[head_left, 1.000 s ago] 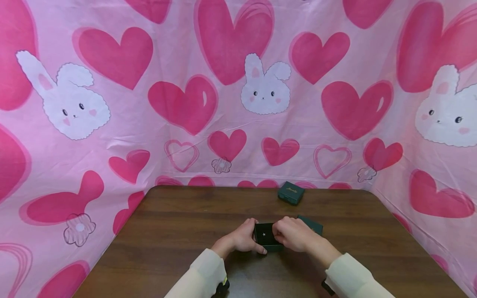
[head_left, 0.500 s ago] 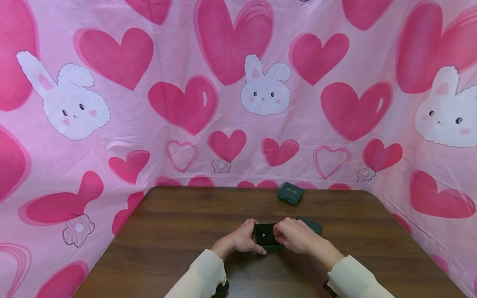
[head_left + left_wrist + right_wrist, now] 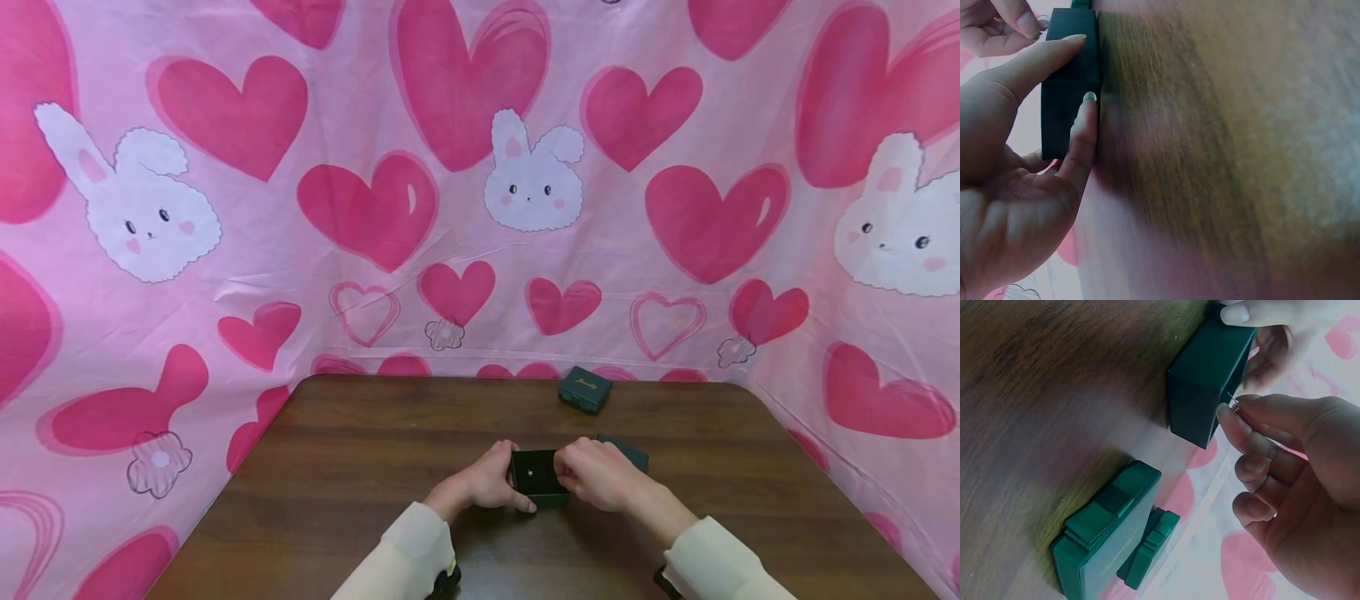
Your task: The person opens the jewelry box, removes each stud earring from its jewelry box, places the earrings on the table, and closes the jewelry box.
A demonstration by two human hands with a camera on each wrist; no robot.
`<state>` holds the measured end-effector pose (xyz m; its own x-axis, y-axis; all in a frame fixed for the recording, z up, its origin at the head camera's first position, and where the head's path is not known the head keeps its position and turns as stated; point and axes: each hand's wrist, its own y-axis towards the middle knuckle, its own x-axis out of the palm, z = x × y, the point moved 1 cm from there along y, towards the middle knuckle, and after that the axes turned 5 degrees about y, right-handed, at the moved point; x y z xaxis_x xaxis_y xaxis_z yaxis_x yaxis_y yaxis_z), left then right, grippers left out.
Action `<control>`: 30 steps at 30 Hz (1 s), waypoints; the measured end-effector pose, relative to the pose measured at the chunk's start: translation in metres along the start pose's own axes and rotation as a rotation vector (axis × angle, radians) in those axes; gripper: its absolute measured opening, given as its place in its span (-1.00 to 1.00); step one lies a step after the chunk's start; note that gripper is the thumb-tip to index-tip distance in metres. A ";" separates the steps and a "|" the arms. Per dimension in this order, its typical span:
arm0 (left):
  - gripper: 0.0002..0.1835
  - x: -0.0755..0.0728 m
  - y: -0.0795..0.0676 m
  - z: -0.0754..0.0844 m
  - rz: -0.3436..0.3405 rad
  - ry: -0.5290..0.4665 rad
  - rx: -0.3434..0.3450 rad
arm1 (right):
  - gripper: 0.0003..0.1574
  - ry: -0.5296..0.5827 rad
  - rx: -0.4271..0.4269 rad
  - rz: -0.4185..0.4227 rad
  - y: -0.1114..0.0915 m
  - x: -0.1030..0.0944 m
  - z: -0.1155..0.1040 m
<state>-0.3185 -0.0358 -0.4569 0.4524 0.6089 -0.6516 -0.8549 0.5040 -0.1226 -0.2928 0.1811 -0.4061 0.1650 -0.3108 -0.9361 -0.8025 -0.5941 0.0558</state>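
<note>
A small dark green jewelry box [image 3: 545,501] stands uncovered on the table, its inside black. My left hand [image 3: 487,477] holds the box by its left end, thumb along the near side, as the left wrist view also shows. One tiny silver star-shaped stud [image 3: 530,473] sits on the black insert. Over the box's right end, my right hand [image 3: 597,473] pinches a small stud earring [image 3: 1234,405] between thumb and index finger. Its thin metal pin shows in the right wrist view, close to the box's opening. The other right fingers are curled.
Just right of the box lies a green lid [image 3: 628,454] with a bow and gold lettering [image 3: 1121,551], partly behind my right hand. Farther back, a closed green jewelry box [image 3: 585,389] sits near the rear edge of the wooden table [image 3: 375,433]. Pink heart-patterned cloth [image 3: 360,117] hangs around.
My right hand has shifted very slightly to the right over the box's end. The left hand and the box stay in place.
</note>
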 end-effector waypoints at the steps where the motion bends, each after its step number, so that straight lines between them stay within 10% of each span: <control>1: -0.28 0.000 0.000 0.000 0.000 -0.001 0.001 | -0.81 -0.006 -0.002 0.003 0.000 0.000 0.000; 30: -0.28 -0.002 -0.001 0.000 -0.003 0.008 0.004 | -0.83 0.023 -0.012 -0.023 -0.007 -0.001 0.006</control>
<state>-0.3186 -0.0378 -0.4557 0.4527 0.6029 -0.6569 -0.8528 0.5079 -0.1215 -0.2907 0.1896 -0.4075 0.1966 -0.3137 -0.9289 -0.7913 -0.6102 0.0387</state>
